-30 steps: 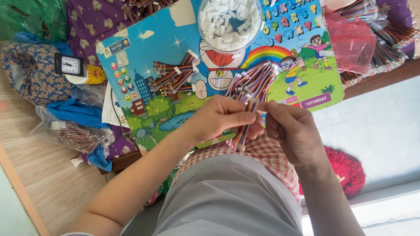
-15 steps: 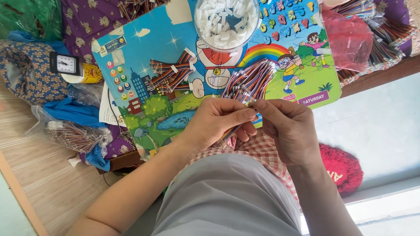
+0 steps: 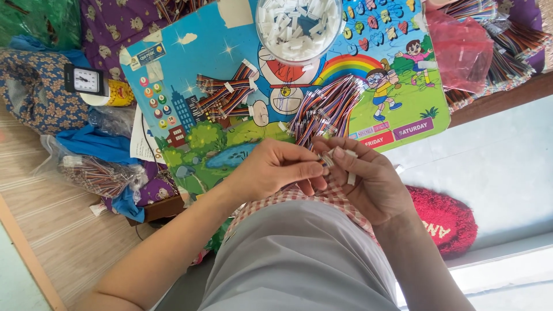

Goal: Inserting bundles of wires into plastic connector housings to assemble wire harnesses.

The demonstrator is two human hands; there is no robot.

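Observation:
My left hand (image 3: 276, 170) and my right hand (image 3: 368, 178) meet over my lap, just below a colourful cartoon board (image 3: 190, 57). Both pinch the same small bundle of striped wires (image 3: 328, 158), whose white tip shows between the fingertips. My right hand also has a small white piece (image 3: 351, 175) by its fingers. A loose pile of multicoloured wires (image 3: 328, 106) fans out on the board right above my hands. Finished wire bundles (image 3: 224, 95) lie left of it. A clear round tub of white connectors (image 3: 296, 26) stands at the board's top.
A small black clock (image 3: 85, 80) sits at the left on patterned cloth. A clear bag of wires (image 3: 98, 173) lies lower left. A red plastic bag (image 3: 461, 52) and more striped wires (image 3: 510, 52) are at the upper right. A red fuzzy mat (image 3: 446, 216) lies at the right.
My hands have kept working the same wire bundle with small finger shifts. The view has tipped slightly, so the board sits a little lower.

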